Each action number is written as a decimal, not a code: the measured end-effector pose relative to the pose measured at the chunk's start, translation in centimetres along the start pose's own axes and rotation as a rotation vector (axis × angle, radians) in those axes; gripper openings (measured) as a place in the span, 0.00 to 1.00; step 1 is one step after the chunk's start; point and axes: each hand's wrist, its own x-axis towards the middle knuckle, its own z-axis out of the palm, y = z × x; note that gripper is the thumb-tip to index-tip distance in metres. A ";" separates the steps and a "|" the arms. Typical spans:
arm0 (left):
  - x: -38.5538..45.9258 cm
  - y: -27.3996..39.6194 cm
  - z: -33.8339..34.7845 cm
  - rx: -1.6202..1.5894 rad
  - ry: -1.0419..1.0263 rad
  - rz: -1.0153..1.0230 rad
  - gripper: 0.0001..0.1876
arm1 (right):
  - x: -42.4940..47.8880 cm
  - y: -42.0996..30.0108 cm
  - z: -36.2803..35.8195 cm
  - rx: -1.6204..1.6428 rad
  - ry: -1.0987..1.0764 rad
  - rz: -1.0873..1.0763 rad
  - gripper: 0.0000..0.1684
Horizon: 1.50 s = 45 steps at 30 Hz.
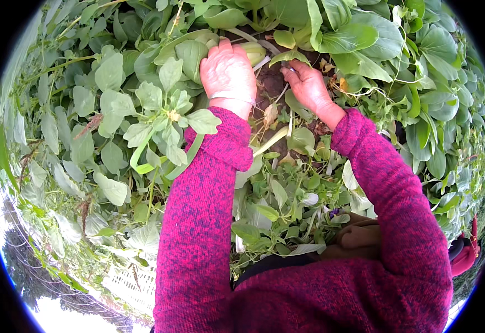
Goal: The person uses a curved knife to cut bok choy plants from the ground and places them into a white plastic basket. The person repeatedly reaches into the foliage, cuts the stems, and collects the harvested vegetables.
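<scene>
My left hand [228, 70] lies over a head of bok choy [254, 53], its fingers curled around the pale stalks. Broad green leaves [192, 58] of that head spread out to the left of the hand. Close to the soil, my right hand [307, 83] is bent with thumb and index finger near each other. A yellow-green leaf [290, 57] covers its fingertips, so I cannot tell what they hold. Bare brown soil [272, 83] shows between the two hands, with a loose pale stalk [272, 141] lying nearer to me.
Standing bok choy plants [350, 37] crowd the far and right sides. A tall leafy weed [171, 116] rises beside my left forearm. Low weeds and fallen leaves [284, 200] cover the ground before me. A white plastic crate [132, 287] stands at the lower left.
</scene>
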 end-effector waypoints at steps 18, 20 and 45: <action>-1.2 -2.5 0.9 -0.017 -0.169 -0.099 0.11 | 2.0 -1.3 -0.9 0.325 -0.226 0.417 0.14; -1.6 -2.9 1.4 -0.051 -0.089 -0.080 0.10 | 2.2 -1.2 -1.4 0.368 -0.271 0.416 0.14; -8.7 -1.5 -1.6 -0.535 0.101 -0.188 0.21 | -3.3 -3.7 -6.6 0.250 -0.344 0.195 0.22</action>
